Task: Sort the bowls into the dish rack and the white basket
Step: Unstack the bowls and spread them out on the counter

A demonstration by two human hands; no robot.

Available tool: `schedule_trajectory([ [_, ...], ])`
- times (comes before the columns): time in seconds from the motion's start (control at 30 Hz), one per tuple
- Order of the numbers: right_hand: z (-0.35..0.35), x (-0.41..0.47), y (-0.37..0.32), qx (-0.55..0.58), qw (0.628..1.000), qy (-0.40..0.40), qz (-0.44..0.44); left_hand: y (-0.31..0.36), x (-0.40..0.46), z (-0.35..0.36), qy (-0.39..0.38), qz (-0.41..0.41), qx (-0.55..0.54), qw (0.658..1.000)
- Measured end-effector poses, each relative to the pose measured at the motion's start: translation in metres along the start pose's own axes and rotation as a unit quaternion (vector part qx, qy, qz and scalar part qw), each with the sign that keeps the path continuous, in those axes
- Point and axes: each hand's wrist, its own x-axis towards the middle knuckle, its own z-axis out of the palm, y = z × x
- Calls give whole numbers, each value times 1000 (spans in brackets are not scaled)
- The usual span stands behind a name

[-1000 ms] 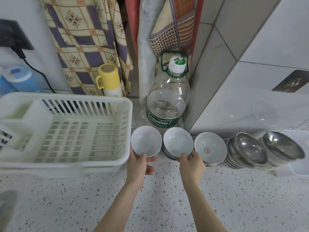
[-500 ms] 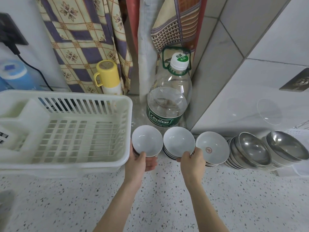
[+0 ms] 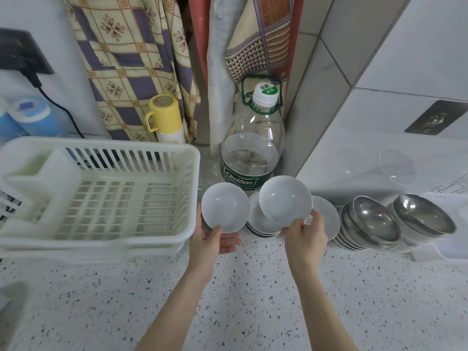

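Sitting far left on the speckled table (image 3: 106, 307): white basket (image 3: 101, 196), slatted. Just right of it, left hand (image 3: 210, 243) grips a white bowl (image 3: 225, 211) by its near rim, thumb on the inside, fingers curled beneath. Right hand (image 3: 305, 239) pinches a second white bowl (image 3: 285, 201), raised and tilted above a stack of white bowls (image 3: 260, 224). Behind them, a large Cestbon water bottle (image 3: 252, 150). Further right, another white bowl stack (image 3: 328, 219), then two tilted stacks of steel bowls (image 3: 372, 219) against the wall.
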Motion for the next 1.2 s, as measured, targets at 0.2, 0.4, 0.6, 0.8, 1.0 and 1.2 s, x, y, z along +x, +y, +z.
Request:
schedule_trajectory([
  [0.2,-29,-21,0,41,999,-11,-23,0,-26,8,-34,32,11,999],
  [0.4,-51,-42,11,55,998,2,-43,-12,-64,9,-61,17,-7,998],
  [0.6,-66,-62,39,44,998,-36,4,-37,-98,-22,-41,-19,-4,999],
  [0.8,-64,-92,83,2,993,-100,66,-61,-117,-48,1,-61,0,998],
  [1.0,-55,-98,100,-31,986,-142,88,-67,-113,-57,23,-84,3,996],
  [1.2,-44,-91,95,-46,984,-158,76,-64,-98,-56,24,-102,-6,995],
])
